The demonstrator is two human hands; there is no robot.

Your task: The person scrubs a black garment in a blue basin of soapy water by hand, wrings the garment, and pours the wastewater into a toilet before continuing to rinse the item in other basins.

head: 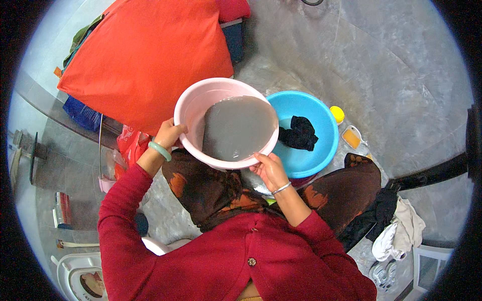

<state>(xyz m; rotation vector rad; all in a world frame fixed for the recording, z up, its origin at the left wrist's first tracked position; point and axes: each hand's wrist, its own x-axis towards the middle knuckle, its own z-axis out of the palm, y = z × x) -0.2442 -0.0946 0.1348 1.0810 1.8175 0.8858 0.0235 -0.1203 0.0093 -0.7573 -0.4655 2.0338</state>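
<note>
Both my hands grip the rim of a pink plastic basin (pixel 191 109), which tilts to the right. Grey, cloudy water (pixel 239 128) pools toward its right side. My left hand (pixel 171 134) holds the left rim, and a pale green bangle circles that wrist. At the lower right of the rim is my right hand (pixel 270 170), its thumb over the edge; a silver bangle is on this wrist. Just right of the pink basin, partly overlapped by it, stands a blue basin (pixel 301 163). A crumpled black cloth (pixel 301 135) lies inside the blue basin.
A large orange-red cloth (pixel 158 56) covers something at the upper left. A yellow-lidded tub (pixel 337 114) and a white dish with an orange block (pixel 352 137) sit right of the blue basin. Light-coloured clothes (pixel 403 225) hang at the lower right, above grey shoes (pixel 382 274).
</note>
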